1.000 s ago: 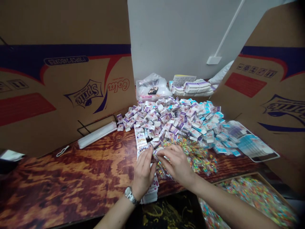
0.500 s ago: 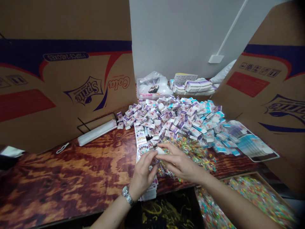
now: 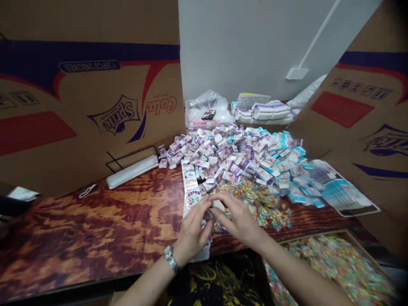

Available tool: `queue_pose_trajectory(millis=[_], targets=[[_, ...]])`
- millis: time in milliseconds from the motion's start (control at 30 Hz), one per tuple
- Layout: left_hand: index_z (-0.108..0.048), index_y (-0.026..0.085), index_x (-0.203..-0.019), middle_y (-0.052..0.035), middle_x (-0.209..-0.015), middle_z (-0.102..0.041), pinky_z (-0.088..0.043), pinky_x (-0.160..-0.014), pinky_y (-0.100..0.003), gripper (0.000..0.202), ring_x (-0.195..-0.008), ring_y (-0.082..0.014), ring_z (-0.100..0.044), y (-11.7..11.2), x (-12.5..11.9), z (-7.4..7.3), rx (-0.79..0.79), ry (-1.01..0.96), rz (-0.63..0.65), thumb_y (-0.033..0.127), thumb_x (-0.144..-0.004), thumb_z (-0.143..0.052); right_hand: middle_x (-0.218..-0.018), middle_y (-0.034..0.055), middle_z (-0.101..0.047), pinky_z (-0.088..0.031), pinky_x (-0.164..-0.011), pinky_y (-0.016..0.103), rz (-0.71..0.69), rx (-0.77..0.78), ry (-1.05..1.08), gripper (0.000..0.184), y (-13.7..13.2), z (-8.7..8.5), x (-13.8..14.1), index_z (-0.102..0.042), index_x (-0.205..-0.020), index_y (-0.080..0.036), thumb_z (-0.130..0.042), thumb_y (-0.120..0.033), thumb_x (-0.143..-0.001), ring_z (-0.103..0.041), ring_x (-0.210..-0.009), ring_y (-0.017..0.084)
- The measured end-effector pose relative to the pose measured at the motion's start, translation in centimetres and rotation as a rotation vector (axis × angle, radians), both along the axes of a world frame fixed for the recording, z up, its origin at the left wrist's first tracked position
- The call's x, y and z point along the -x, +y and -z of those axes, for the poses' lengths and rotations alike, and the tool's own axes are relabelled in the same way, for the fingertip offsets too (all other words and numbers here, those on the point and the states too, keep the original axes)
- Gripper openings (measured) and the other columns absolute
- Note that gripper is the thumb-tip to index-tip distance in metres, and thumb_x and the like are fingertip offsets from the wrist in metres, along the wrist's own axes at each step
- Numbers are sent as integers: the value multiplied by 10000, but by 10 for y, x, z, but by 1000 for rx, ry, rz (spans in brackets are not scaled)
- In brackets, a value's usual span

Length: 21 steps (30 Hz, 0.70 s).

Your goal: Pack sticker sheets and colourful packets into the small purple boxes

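Both hands meet over the near part of the table, around a small white carton (image 3: 218, 205) that is mostly covered by fingers. My left hand (image 3: 194, 225), wearing a silver watch (image 3: 171, 258), grips its left side. Curled over the other side are the fingers of my right hand (image 3: 240, 219). A strip of printed sticker sheets (image 3: 191, 185) runs under and beyond my left hand. Just past my right hand lie loose small packets of colourful candy (image 3: 258, 202). Behind them spreads a heap of small purple, white and blue cartons (image 3: 232, 155).
Big cardboard boxes stand at left (image 3: 95, 140) and right (image 3: 366, 106). A box of candy packets (image 3: 338, 259) sits low at right. A plastic roll (image 3: 132, 172), a clear tub (image 3: 208, 112), stacked flat cartons (image 3: 270, 111) and a blue-edged bagged stack (image 3: 346, 191) surround the heap.
The fingers of my right hand have bent in closer over the small carton, and both hands still hold it. The camera view has shifted slightly.
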<state>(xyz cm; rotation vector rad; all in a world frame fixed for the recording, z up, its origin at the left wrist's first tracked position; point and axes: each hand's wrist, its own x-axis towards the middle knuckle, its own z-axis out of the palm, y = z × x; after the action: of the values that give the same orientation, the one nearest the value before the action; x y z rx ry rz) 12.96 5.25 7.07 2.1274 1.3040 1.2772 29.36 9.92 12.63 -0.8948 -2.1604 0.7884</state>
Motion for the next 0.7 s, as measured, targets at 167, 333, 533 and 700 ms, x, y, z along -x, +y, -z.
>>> queue_pose_trajectory(millis=[167,333,533,700], targets=[[-336,157,-1332,-157,-1318,-478,-420,-1012,-411,510,-1249,-213,-432,-1,-2,2,-43,98,-75,70,-844,-458,-1001,53,-629,-481,-797,294,213,80,154,290,-13,15,12,-508,-1171,-224,-520,-236,-882,-601,-887,167],[-325,135,-1331,-178,-1304,-486,-432,-1000,-395,504,-1235,-209,-446,-2,0,6,-40,155,-140,76,-848,-457,-954,33,-642,-485,-782,278,143,330,303,173,-11,21,18,-637,-982,-222,-501,-274,-888,-605,-888,159],[-305,126,-1344,-171,-1267,-519,-455,-972,-377,529,-1183,-210,-495,-4,-3,8,-12,163,-193,87,-842,-465,-822,25,-638,-512,-706,275,234,508,443,155,-8,25,27,-627,-913,-182,-597,-291,-807,-614,-759,151],[-294,123,-1351,-174,-1252,-528,-468,-953,-367,528,-1161,-211,-513,-5,-5,7,-7,166,-218,107,-852,-464,-842,39,-623,-489,-718,287,284,280,273,122,-11,24,29,-664,-890,-194,-566,-219,-821,-598,-803,168]])
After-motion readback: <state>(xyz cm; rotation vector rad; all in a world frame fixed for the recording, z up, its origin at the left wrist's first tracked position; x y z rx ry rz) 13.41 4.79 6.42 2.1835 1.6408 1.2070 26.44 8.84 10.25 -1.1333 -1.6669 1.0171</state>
